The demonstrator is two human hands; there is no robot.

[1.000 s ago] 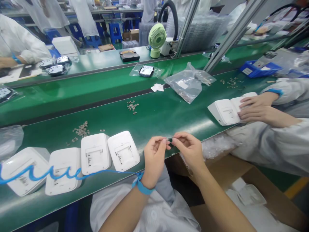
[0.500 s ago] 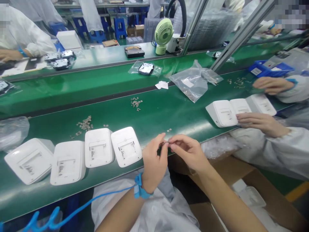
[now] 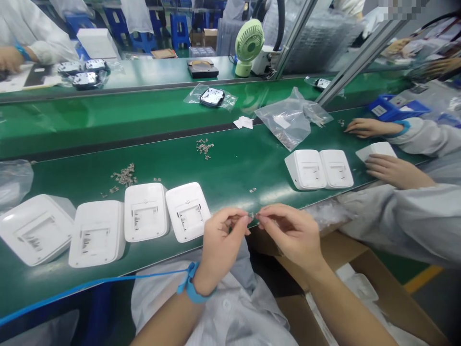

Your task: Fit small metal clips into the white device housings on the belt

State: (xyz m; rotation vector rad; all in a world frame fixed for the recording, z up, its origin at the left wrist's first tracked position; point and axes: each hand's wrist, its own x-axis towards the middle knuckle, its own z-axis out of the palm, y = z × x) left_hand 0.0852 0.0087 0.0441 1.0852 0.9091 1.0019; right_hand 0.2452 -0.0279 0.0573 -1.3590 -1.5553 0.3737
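My left hand [image 3: 222, 242] is raised over the table's front edge, thumb and forefinger pinched on a small metal piece [image 3: 251, 216]. Opposite it, my right hand [image 3: 295, 235] pinches at a small metal piece too; the fingertips nearly meet, and whether it is the same piece I cannot tell. Just beyond them lie a couple of loose metal pieces [image 3: 252, 190]. Left of my hands, several white plastic housings [image 3: 185, 193] stand in a row, their recessed compartments facing up. Behind that row is a pile of small metal pieces [image 3: 126, 175], with a smaller pile [image 3: 204, 148] farther right.
A co-worker's hands [image 3: 396, 170] work at the right, near more white housings [image 3: 309, 158]. A clear plastic bag [image 3: 288, 117] and paper slips [image 3: 244, 122] lie farther back. A green fan [image 3: 249, 43] stands beyond. An open cardboard box [image 3: 389, 288] is below the edge at right.
My fingertips have drawn slightly apart, showing metal between them. At right, the co-worker has separated one white housing from the other two, and their far hand has reached toward the loose pieces.
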